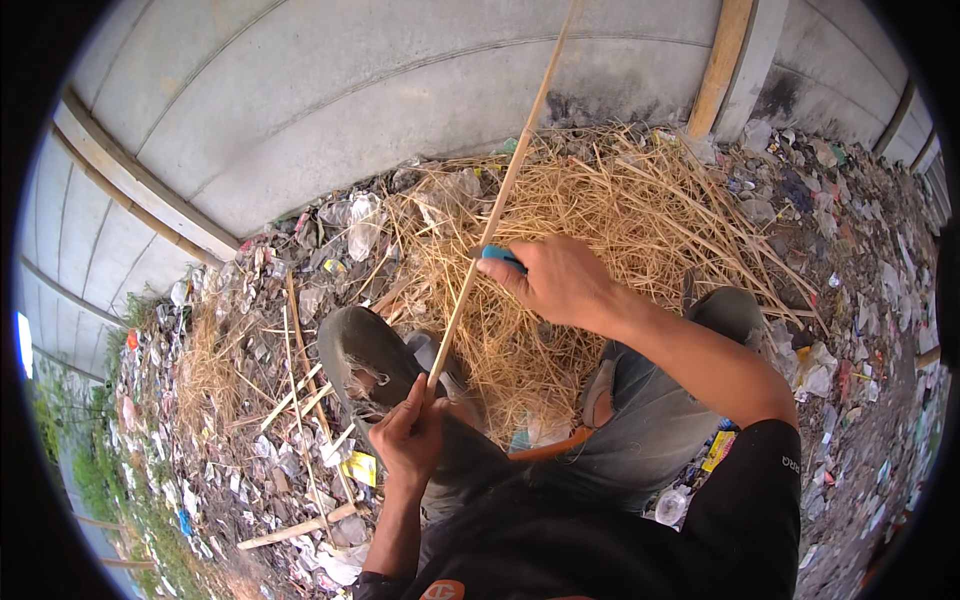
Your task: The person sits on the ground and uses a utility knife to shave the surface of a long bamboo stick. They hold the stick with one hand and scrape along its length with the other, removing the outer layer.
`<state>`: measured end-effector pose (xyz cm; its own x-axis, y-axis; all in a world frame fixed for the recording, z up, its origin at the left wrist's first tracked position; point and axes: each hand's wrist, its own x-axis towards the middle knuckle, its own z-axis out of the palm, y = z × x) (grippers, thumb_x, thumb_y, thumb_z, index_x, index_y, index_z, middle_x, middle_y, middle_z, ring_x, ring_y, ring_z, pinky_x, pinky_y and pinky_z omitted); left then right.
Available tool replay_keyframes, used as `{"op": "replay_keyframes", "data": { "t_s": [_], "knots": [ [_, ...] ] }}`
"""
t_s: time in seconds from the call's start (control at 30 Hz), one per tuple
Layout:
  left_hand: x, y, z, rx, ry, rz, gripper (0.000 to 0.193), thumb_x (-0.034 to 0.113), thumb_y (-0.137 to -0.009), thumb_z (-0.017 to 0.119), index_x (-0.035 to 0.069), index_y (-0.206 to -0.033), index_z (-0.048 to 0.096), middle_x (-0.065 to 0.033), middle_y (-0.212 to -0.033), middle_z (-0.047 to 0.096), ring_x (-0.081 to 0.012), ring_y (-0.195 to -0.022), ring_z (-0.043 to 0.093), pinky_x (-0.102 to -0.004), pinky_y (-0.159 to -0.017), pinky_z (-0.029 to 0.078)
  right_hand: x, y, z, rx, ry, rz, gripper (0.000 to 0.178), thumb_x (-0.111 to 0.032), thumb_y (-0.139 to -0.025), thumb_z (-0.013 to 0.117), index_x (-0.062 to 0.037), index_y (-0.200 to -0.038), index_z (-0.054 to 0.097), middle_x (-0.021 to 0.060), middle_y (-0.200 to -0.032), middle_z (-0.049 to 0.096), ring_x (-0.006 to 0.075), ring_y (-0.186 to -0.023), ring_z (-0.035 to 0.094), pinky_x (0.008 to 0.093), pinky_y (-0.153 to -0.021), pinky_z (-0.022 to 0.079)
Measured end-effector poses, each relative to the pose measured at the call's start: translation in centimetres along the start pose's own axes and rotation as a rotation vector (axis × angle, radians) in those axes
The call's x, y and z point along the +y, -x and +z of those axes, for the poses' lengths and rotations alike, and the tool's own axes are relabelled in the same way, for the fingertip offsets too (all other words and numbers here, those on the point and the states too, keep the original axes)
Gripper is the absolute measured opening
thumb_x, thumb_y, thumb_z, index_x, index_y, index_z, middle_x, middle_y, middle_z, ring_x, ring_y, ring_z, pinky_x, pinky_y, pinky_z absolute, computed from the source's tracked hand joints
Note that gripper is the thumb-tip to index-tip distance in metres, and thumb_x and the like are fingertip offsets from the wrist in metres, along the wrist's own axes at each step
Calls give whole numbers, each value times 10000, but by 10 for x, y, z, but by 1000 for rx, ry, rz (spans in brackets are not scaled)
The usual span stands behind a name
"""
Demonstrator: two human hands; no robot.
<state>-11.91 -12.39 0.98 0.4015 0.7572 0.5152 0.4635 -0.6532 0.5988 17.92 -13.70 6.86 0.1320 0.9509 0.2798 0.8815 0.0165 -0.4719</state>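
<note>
A long, thin bamboo strip (515,170) slants up from my lap past the top edge of the view. My left hand (405,435) is closed around its lower end, beside my left knee. Farther up the strip, my right hand (560,282) grips a blue-handled knife (503,258); its short dark blade lies against the strip. Most of the handle is hidden inside my fingers. Under both hands, between my bent legs, spreads a thick heap of pale bamboo shavings (525,375).
A grey panel wall (400,80) rises beyond the heap, with a bamboo pole (718,75) against it. Litter and plastic scraps (850,290) cover the ground on both sides. Several loose bamboo sticks (297,375) lie left of my left knee. An orange object (552,445) lies between my legs.
</note>
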Motion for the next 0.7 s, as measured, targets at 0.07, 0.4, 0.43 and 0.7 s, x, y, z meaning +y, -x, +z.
{"op": "replay_keyframes", "data": {
  "t_s": [0.07, 0.4, 0.43, 0.7],
  "knots": [
    [-2, 0, 1, 22, -25, -39, 246, 66, -791, 823, 48, -1031, 768, -87, -701, 709, -199, -585, 670, -318, -574, 514, -22, 20, 22, -72, 29, -145, 634, -535, -1061, 425, -20, -784, 670, 69, -456, 494, 225, -397, 524, 376, -396, 392],
    [-1, -3, 6, 73, -152, 29, 143, 86, -797, 824, 76, -863, 697, -35, -619, 645, -156, -519, 586, -305, -532, 439, -32, 22, 10, -172, -18, -79, 677, -579, -1044, 406, -14, -816, 701, 128, -489, 561, 328, -468, 612, 450, -460, 479],
    [-2, -4, 8, 104, -153, 53, 164, 94, -778, 838, 99, -861, 696, -22, -600, 629, -176, -498, 567, -319, -528, 420, -28, 19, 7, -137, -22, -58, 675, -579, -1044, 408, -14, -818, 702, 125, -487, 561, 325, -461, 609, 450, -454, 479],
    [-6, -7, -1, 101, -212, 151, 161, 70, -802, 817, 108, -860, 672, 9, -568, 583, -162, -466, 537, -311, -517, 363, -4, -11, -17, -111, 6, 94, 689, -609, -1023, 428, -11, -800, 689, 131, -503, 586, 314, -477, 629, 423, -476, 510]
  ]
}}
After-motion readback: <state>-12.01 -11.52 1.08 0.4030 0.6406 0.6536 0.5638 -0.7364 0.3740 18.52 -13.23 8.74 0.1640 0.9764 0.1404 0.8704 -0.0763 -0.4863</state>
